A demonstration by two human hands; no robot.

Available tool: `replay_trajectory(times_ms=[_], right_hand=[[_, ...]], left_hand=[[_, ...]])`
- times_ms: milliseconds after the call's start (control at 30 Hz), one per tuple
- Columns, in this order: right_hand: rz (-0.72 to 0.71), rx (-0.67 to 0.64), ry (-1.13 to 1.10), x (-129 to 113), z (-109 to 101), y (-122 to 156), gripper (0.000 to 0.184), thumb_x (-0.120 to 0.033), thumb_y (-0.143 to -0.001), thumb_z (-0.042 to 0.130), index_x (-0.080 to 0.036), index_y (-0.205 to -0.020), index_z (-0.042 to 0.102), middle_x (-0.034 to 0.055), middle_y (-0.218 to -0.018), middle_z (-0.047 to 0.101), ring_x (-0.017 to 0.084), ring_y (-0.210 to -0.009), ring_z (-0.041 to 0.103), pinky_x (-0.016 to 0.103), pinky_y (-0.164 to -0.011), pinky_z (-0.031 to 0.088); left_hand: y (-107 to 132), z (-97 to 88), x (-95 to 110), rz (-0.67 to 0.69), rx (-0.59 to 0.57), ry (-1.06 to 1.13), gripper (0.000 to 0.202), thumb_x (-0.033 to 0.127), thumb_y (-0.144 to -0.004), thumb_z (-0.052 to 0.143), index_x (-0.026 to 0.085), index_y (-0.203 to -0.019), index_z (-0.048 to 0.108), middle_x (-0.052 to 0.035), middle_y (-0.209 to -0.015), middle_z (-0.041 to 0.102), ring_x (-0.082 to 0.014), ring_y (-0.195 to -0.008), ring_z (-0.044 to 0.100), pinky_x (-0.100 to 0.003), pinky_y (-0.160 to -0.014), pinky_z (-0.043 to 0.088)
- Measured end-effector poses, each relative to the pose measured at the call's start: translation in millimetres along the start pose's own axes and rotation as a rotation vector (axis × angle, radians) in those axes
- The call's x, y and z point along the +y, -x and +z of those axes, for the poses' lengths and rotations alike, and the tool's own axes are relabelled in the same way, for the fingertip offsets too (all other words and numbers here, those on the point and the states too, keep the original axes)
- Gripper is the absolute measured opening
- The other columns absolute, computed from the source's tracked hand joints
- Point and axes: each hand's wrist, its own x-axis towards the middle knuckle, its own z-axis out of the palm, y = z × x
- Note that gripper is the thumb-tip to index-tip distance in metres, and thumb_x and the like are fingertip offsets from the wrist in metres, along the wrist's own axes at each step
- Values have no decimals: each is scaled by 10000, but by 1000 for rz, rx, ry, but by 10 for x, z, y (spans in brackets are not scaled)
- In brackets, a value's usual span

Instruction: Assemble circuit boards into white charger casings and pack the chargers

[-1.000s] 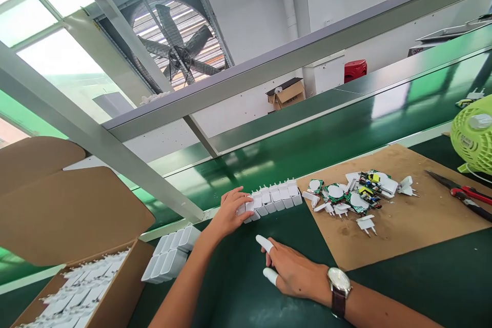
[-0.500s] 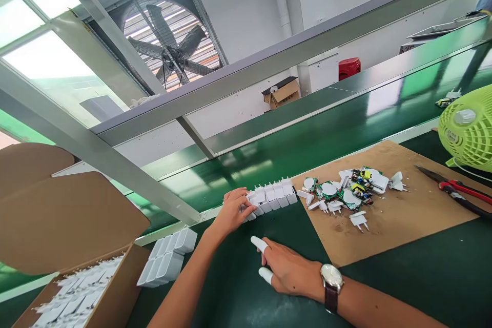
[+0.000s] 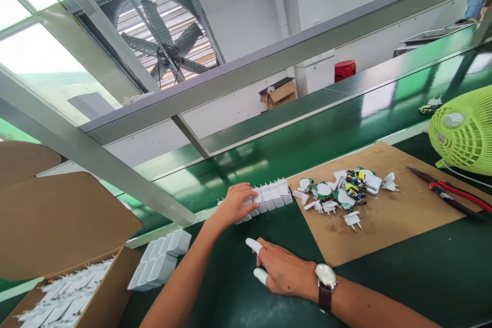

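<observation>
My left hand (image 3: 237, 205) is wrapped over the left part of a row of white plug-adapter housings (image 3: 273, 197), thumb at the front and fingers over the top. Metal pins stick up along the back of this row. The housings under my palm are partly hidden. Lower down, my right hand (image 3: 280, 266) hovers or rests by the dark green tabletop, with nothing in it. White finger cots cover its index finger and thumb, which are held apart; the other fingers are curled under. To the left stands a block of open white plastic cases (image 3: 159, 259).
A cardboard box (image 3: 109, 292) of white pinned housings stands at left. Circuit boards (image 3: 355, 184) and white plug pieces (image 3: 352, 220) lie on a brown sheet (image 3: 369, 241). Red-handled pliers (image 3: 448, 189) and a green fan (image 3: 465, 130) are at right. A metal frame rail (image 3: 269, 64) crosses behind.
My left hand has shifted slightly along the housings, its fingers now further over them. My right hand keeps its pose. The whole view has moved a little.
</observation>
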Motion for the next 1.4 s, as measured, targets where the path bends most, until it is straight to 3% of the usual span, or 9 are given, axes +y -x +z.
replay_trajectory(times_ms=[233,433,567,733,867,967,1133,1300,1400], right_hand=[[-15,19,48,17,27,-21,229,-204,-890,577,-163,-1115,577,121,-1129,599,228,-920,608,379,-867,542],[-16,36,6,69,37,-22,113,-199,-887,580,-162,-994,567,102,-1071,585,206,-849,572,385,-821,536],[-66,43,-42,106,42,24,215,-153,-890,568,-172,-1104,568,78,-1097,573,179,-862,564,358,-845,524],[-95,32,-82,131,70,105,350,-114,-908,504,-194,-1248,532,74,-1111,559,183,-882,569,358,-853,526],[-109,32,-101,182,130,136,308,-169,-957,473,-210,-1257,528,74,-1121,558,178,-849,573,368,-829,533],[-76,16,-121,201,162,141,260,-207,-966,483,-223,-1218,545,68,-1092,569,179,-839,582,368,-806,539],[-4,-32,-127,174,146,138,266,-198,-936,500,-233,-1197,540,64,-1079,569,183,-848,579,369,-788,553],[-26,-26,-92,145,110,122,374,-214,-967,473,-220,-1339,500,84,-1128,563,189,-881,583,390,-842,561],[-67,-5,-88,132,101,95,419,-189,-963,488,-205,-1381,491,84,-1126,566,182,-906,589,378,-882,556]], left_hand=[[-49,-21,20,-16,-26,8,265,524,-886,690,286,-899,805,-79,-1200,748,-311,-1226,639,-483,-1081,494],[19,-175,193,-43,-24,23,237,470,-907,669,286,-987,796,-85,-1343,690,-343,-1322,583,-547,-1143,438],[291,-515,248,-153,251,153,359,491,-938,643,266,-1208,720,-101,-1478,590,-315,-1352,571,-519,-1145,463],[1011,-1106,207,-320,753,269,398,494,-881,721,220,-1170,704,-113,-1367,661,-288,-1271,630,-461,-1069,546],[1745,-1344,122,-564,839,162,418,526,-859,736,219,-1142,721,-96,-1266,714,-268,-1106,701,-456,-1017,573],[2253,-1250,-19,-669,643,8,451,600,-858,698,230,-1113,741,-105,-1261,715,-301,-1143,683,-494,-1036,549],[2700,-732,-215,-656,370,-187,448,610,-899,613,233,-1084,771,-143,-1312,683,-347,-1249,622,-565,-1096,480],[2531,-354,-306,-684,298,-314,293,440,-859,683,261,-1072,777,-158,-1440,600,-434,-1405,470,-652,-1057,461],[2271,-302,-346,-662,316,-324,162,352,-842,663,224,-863,760,-173,-1420,608,-471,-1419,435,-700,-1044,436]])
